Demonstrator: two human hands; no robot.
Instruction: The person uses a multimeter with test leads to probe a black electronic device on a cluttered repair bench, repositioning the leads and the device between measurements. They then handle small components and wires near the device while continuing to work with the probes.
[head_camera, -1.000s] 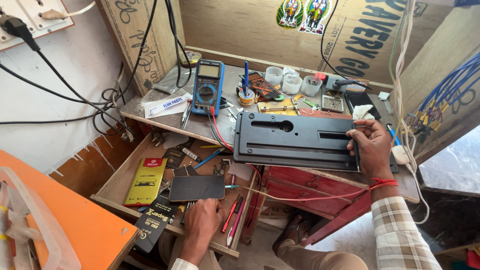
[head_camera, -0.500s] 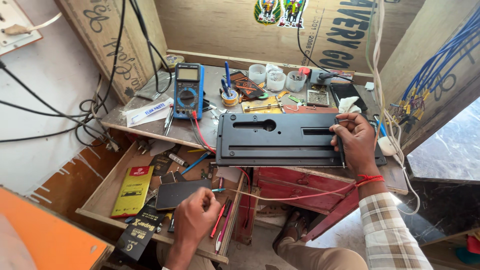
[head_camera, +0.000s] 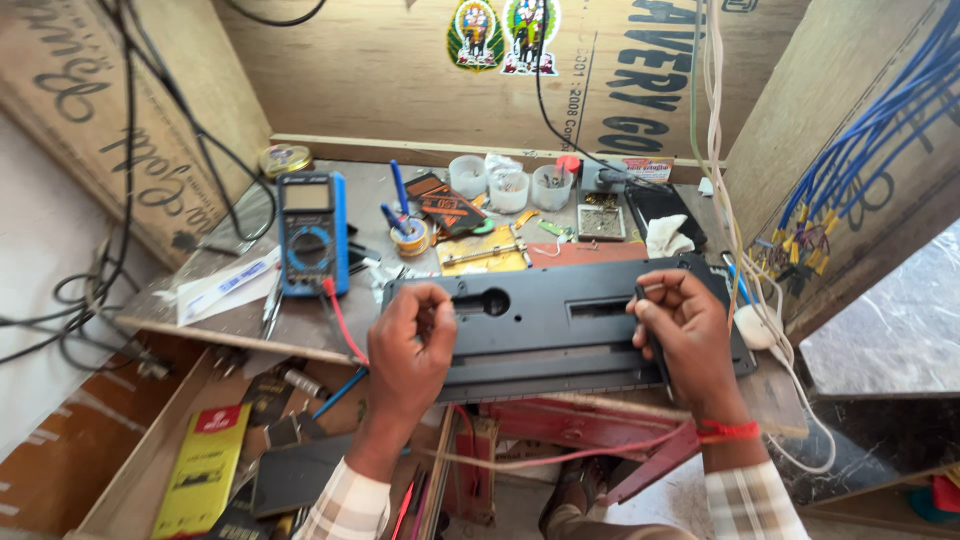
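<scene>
At the bottom left of the frame, an open drawer (head_camera: 150, 450) is seen, holding a yellow packet (head_camera: 205, 470) and a dark flat slab (head_camera: 298, 472) just beside it. A red metal frame (head_camera: 590, 425) is visible at bottom centre, under the table edge.

At the centre of the frame, a long black panel (head_camera: 560, 325) lies flat across the front of the table (head_camera: 250, 320), with a round hole and a narrow slot cut in its face. The left hand (head_camera: 412, 350) is closed over the panel's left end, fingers curled onto its top face. The right hand (head_camera: 690, 335) is closed on the panel's right end, and a thin dark tool appears to be pinched in its fingers; this cannot be told for certain. A red thread is worn on the right wrist.

Left of centre, a blue meter (head_camera: 312, 232) lies on the table, with a red lead running down from it. A white tube (head_camera: 228, 285) lies just beside it, further left.

Toward the top centre, three small clear cups (head_camera: 508, 185) stand in a row near the back wall. A black phone (head_camera: 665, 205) with a white cloth (head_camera: 665, 238) touching it is noted to their right. Blue wires (head_camera: 860, 150) hang at the upper right.
</scene>
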